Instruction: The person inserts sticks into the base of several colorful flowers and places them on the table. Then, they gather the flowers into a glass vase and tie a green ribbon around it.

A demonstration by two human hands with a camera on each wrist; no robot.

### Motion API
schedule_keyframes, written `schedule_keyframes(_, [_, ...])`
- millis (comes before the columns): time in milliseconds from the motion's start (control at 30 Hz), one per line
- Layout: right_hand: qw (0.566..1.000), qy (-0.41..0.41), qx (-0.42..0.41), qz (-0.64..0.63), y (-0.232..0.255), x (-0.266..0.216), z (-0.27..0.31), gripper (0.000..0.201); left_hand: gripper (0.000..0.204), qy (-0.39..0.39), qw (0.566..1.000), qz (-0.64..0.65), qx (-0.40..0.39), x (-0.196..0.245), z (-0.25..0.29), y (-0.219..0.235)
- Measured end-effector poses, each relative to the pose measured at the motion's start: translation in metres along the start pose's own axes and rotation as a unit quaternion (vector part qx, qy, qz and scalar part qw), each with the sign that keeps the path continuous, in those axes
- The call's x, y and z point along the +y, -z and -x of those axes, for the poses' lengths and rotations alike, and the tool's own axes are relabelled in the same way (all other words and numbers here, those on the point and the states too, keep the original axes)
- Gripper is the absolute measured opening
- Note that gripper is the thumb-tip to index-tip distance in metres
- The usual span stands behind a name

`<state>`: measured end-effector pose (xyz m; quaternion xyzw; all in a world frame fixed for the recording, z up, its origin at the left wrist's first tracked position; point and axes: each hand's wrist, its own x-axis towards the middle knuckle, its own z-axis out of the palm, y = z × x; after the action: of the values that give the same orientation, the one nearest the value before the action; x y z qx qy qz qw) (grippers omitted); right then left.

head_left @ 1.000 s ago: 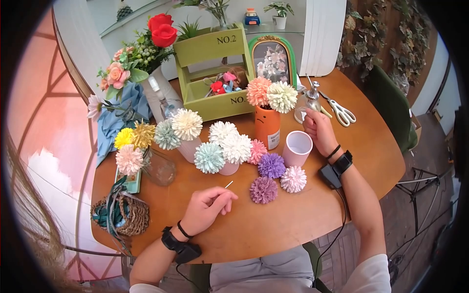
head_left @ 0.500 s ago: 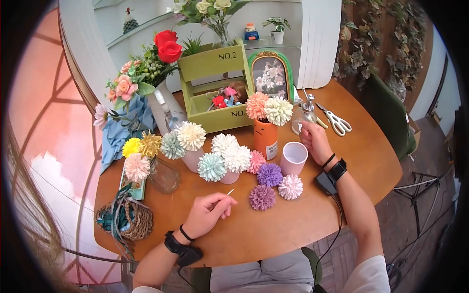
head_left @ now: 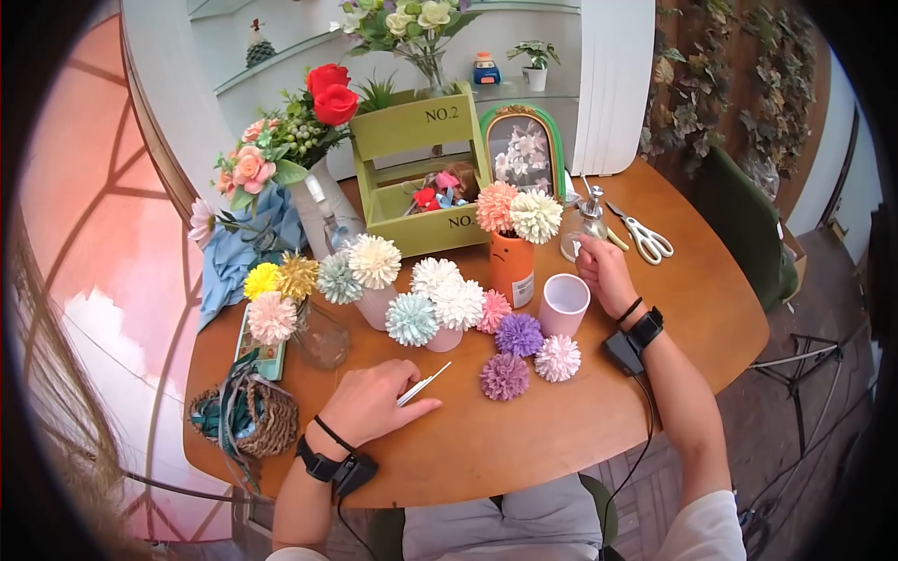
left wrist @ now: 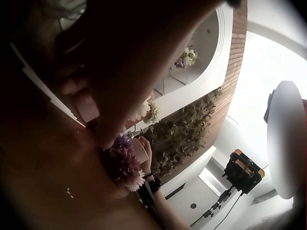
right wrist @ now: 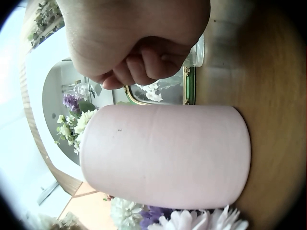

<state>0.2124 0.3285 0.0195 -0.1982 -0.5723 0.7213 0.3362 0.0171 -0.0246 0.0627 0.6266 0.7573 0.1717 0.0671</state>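
My left hand (head_left: pixel 369 397) is low over the table's front left, thumb spread away from the fingers. Thin white sticks (head_left: pixel 426 383) lie in the gap between thumb and forefinger; the left wrist view shows them fanned out beside the dark fingers. At the right, my right hand (head_left: pixel 606 276) is curled into a fist beside a pink cup (head_left: pixel 566 307), with nothing visible in it. Several pom-pom flower heads sit near the cup: a mauve one (head_left: pixel 504 376), a purple one (head_left: pixel 518 335) and a pale pink one (head_left: pixel 558 358).
Behind stand an orange vase (head_left: pixel 512 271) with two flowers, a green wooden shelf box (head_left: pixel 412 224) and a framed picture (head_left: pixel 524 150). Scissors (head_left: pixel 645 238) and a spray bottle (head_left: pixel 589 220) are at the back right. A woven basket (head_left: pixel 271 421) and a glass jar (head_left: pixel 323 338) stand left.
The left hand has moved slightly left and its thumb has spread from the fingers, showing more of the white sticks. The right hand stays by the cup.
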Motion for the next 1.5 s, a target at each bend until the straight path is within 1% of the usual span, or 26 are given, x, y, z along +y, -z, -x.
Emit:
schedule_keyframes(67, [1.0, 0.0, -0.001, 0.003, 0.001, 0.0, 0.0, 0.035, 0.026, -0.023, 1.0, 0.008, -0.001, -0.01, 0.0, -0.009])
schedule_keyframes(167, [1.0, 0.005, -0.002, 0.011, 0.002, 0.002, -0.002, 0.035, 0.018, -0.017, 0.999, 0.041, -0.013, -0.018, 0.0, -0.015])
schedule_keyframes(267, [1.0, 0.015, -0.004, 0.013, 0.004, 0.005, -0.004, 0.035, 0.012, -0.028, 0.998, 0.059, -0.02, -0.02, -0.002, -0.017])
schedule_keyframes(367, [1.0, 0.017, -0.008, 0.012, 0.002, 0.003, -0.002, 0.035, 0.009, -0.041, 0.997, 0.059, -0.013, -0.019, -0.002, -0.017])
schedule_keyframes(467, [1.0, 0.017, -0.003, 0.012, -0.001, 0.0, -0.001, 0.041, 0.01, -0.046, 0.997, 0.066, -0.001, -0.02, -0.003, -0.019])
schedule_keyframes(567, [1.0, 0.017, -0.005, 0.013, 0.0, 0.001, -0.002, 0.041, 0.009, -0.048, 0.997, 0.06, 0.001, -0.019, -0.003, -0.019])
schedule_keyframes(667, [1.0, 0.016, -0.016, 0.013, 0.005, 0.004, -0.003, 0.035, 0.009, -0.052, 0.997, 0.051, 0.005, -0.017, -0.003, -0.019])
schedule_keyframes(767, [1.0, 0.021, -0.018, 0.011, 0.006, 0.005, -0.004, 0.036, 0.008, -0.068, 0.995, 0.064, 0.026, -0.015, -0.004, -0.018])
schedule_keyframes(867, [0.999, 0.042, -0.023, 0.013, 0.007, 0.006, -0.005, 0.036, 0.007, -0.073, 0.99, 0.113, 0.048, -0.013, -0.005, -0.019])
schedule_keyframes(933, [0.999, 0.037, -0.019, 0.014, 0.006, 0.003, -0.003, 0.037, 0.007, -0.072, 0.984, 0.145, 0.072, -0.009, -0.005, -0.02])
schedule_keyframes(1000, [0.999, 0.047, 0.004, 0.012, 0.0, -0.001, -0.002, 0.039, 0.007, -0.067, 0.976, 0.197, 0.071, -0.007, -0.004, -0.022])
schedule_keyframes(1100, [0.998, 0.055, -0.016, 0.022, 0.001, -0.008, -0.002, 0.04, 0.009, -0.055, 0.962, 0.261, 0.065, -0.001, -0.001, -0.025])
schedule_keyframes(1233, [0.997, 0.067, -0.024, 0.023, -0.006, -0.011, 0.002, 0.041, 0.009, -0.056, 0.946, 0.313, 0.07, 0.003, 0.001, -0.029])
schedule_keyframes(1333, [0.997, 0.064, -0.024, 0.03, -0.005, -0.011, 0.0, 0.04, 0.009, -0.022, 0.933, 0.354, 0.059, 0.001, 0.001, -0.034])
schedule_keyframes(1367, [0.996, 0.072, -0.01, 0.042, -0.008, -0.012, 0.001, 0.04, 0.008, -0.025, 0.934, 0.351, 0.059, -0.002, 0.002, -0.036])
schedule_keyframes(1400, [0.996, 0.079, -0.022, 0.048, -0.004, -0.012, -0.001, 0.039, 0.007, -0.023, 0.925, 0.375, 0.053, -0.004, 0.002, -0.04])
schedule_keyframes(1467, [0.997, 0.07, -0.002, 0.039, -0.008, -0.018, -0.001, 0.039, 0.007, -0.022, 0.907, 0.418, 0.042, -0.01, 0.001, -0.046])
schedule_keyframes(1500, [0.996, 0.079, 0.001, 0.035, -0.008, -0.022, 0.0, 0.038, 0.006, -0.035, 0.903, 0.426, 0.037, -0.011, 0.001, -0.047])
